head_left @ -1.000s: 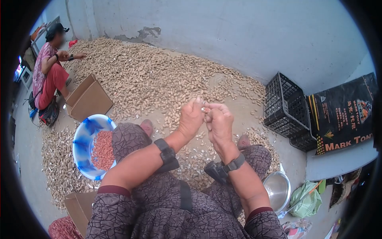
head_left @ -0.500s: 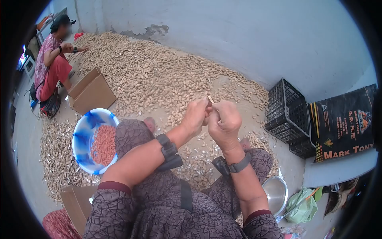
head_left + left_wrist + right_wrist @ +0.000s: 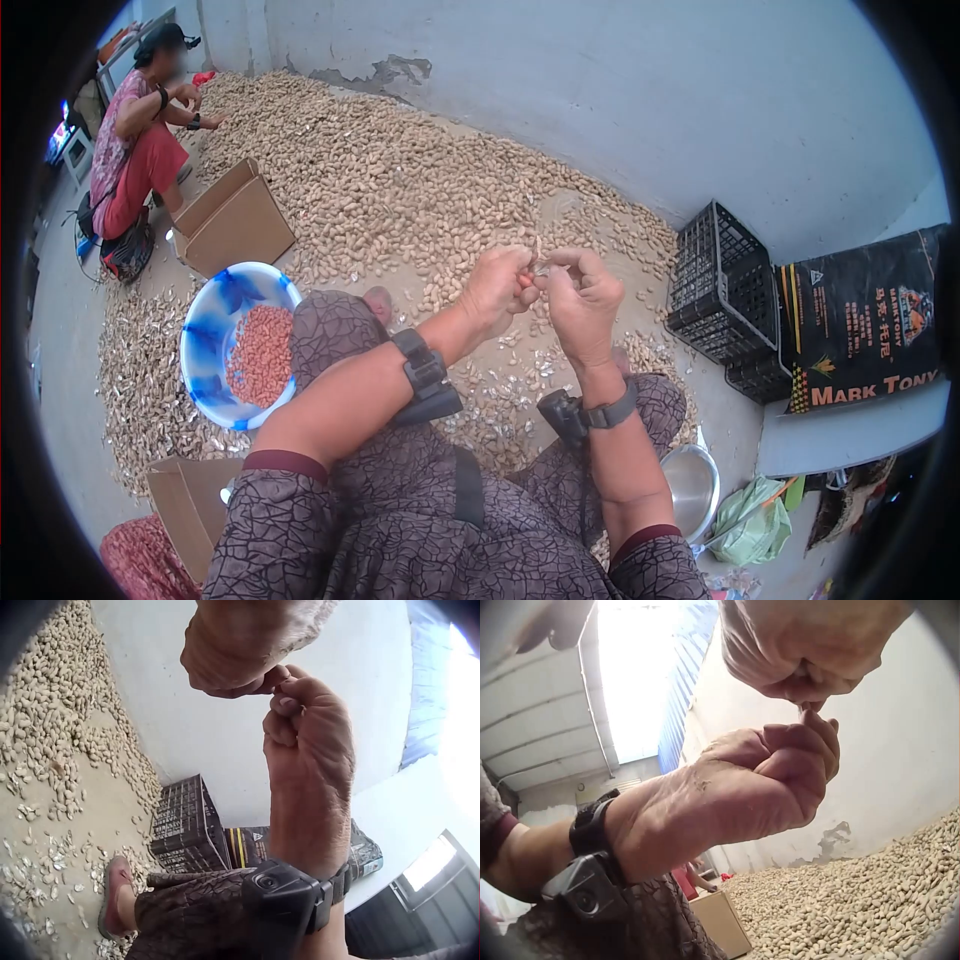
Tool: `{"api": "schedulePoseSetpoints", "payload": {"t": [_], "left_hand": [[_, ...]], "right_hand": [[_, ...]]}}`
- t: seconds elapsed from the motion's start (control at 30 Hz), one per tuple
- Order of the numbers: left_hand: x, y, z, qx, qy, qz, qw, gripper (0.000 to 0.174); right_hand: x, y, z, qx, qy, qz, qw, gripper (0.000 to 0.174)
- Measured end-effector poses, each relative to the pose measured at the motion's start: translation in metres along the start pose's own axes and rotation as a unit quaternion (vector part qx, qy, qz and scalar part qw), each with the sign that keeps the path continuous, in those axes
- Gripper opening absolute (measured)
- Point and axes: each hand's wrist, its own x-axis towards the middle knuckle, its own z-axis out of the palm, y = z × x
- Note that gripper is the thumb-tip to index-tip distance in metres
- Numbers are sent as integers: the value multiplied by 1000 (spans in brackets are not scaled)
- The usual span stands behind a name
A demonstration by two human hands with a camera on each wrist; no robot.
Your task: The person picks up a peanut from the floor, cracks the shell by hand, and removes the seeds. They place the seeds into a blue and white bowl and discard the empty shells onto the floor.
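My left hand (image 3: 494,292) is raised over the floor between my knees, its fingers curled round reddish peanut kernels (image 3: 525,281). Close beside it, my right hand (image 3: 584,308) pinches a pale piece of peanut shell (image 3: 542,269) between thumb and forefinger. The fingertips of both hands meet at this shell. From the left wrist view, the right hand (image 3: 311,742) appears with bent fingers against the left hand's fingertips. In the right wrist view, the left hand (image 3: 757,784) is curled, and its palm side hides most of what it holds.
A large heap of unshelled peanuts (image 3: 400,190) spreads to the wall. At left stand a blue-white basin (image 3: 205,330) of shelled kernels (image 3: 262,355) and a cardboard box (image 3: 240,235); another person (image 3: 140,150) squats beyond. Black crates (image 3: 715,280), a printed sack (image 3: 865,320) and a metal bowl (image 3: 690,490) are at right.
The hands were pressed together around a peanut; now the fingertips are slightly apart, with red kernels showing at the left fingers. The head view has shifted a little.
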Motion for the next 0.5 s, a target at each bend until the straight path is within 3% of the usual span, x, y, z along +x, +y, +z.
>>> {"api": "schedulePoseSetpoints", "payload": {"t": [0.1, 0.27, 0.4, 0.5], "left_hand": [[-4, 7, 5, 15, 8, -19, 1000, 17], [-3, 8, 0, 21, -25, -30, 999, 13], [-6, 10, 2, 26, -18, -44, 999, 11], [-6, 13, 1, 55, -61, -54, 995, 14]], "right_hand": [[2, 2, -2, 16, 9, 9, 1000, 14], [2, -3, -2, -104, -9, -120, 987, 15], [2, -2, -4, -93, -13, -91, 991, 14], [5, 0, -9, -82, -20, -63, 994, 11]]}}
